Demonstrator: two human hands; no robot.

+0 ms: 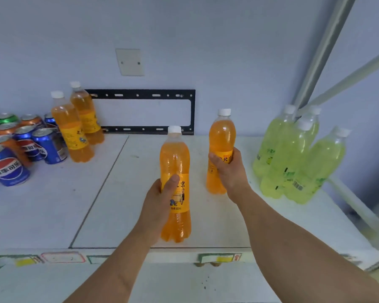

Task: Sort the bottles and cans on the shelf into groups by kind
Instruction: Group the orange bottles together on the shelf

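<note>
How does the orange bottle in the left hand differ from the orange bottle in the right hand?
The left hand grips its orange bottle nearer the shelf's front edge; the right hand grips its orange bottle farther back, closer to the green bottles. The left bottle shows its label drawing; the right bottle's label is mostly covered by fingers. Both are upright, white-capped and of one kind.
</note>
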